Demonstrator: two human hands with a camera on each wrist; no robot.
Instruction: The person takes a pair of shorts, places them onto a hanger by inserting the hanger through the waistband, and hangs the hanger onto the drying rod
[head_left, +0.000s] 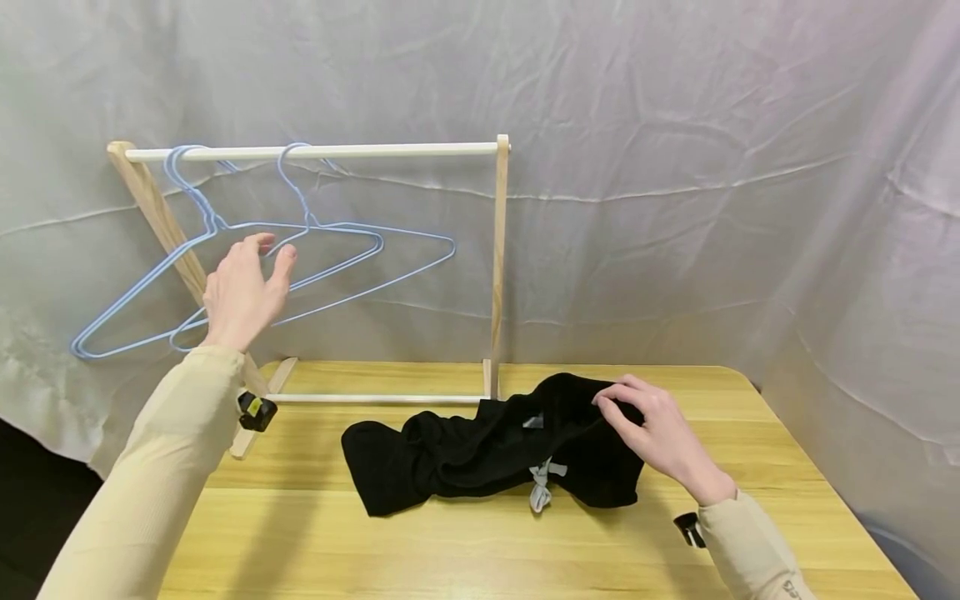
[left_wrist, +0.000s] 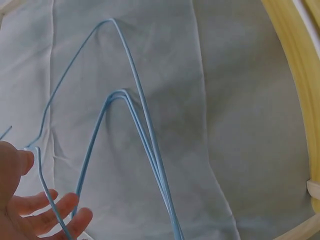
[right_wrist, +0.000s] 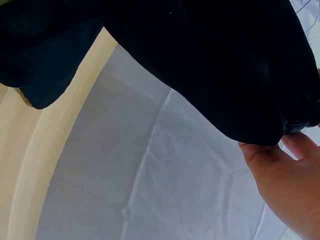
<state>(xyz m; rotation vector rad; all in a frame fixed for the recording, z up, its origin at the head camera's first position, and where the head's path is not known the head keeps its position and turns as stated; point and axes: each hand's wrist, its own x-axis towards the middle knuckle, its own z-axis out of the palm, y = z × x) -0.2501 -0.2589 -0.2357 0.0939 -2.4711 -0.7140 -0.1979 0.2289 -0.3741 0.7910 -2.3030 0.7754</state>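
Note:
My left hand (head_left: 243,292) is raised at the blue wire hangers on the rack, thumb and fingers spread apart. In the left wrist view, one blue hanger (left_wrist: 44,185) runs between the thumb and the loosely bent fingers (left_wrist: 37,220). A black garment (head_left: 465,454) with a tied grey drawstring (head_left: 540,487) lies bunched across the table. My right hand (head_left: 663,429) pinches its right end between thumb and fingers. The right wrist view shows that hand (right_wrist: 287,180) at the lifted edge of the dark cloth (right_wrist: 215,60).
A wooden rack with a white top rail (head_left: 390,151) stands at the table's back left. Several blue hangers (head_left: 142,287) hang from it. Its right post (head_left: 500,267) rises behind the garment. A grey curtain (head_left: 675,208) hangs behind the wooden table (head_left: 465,558).

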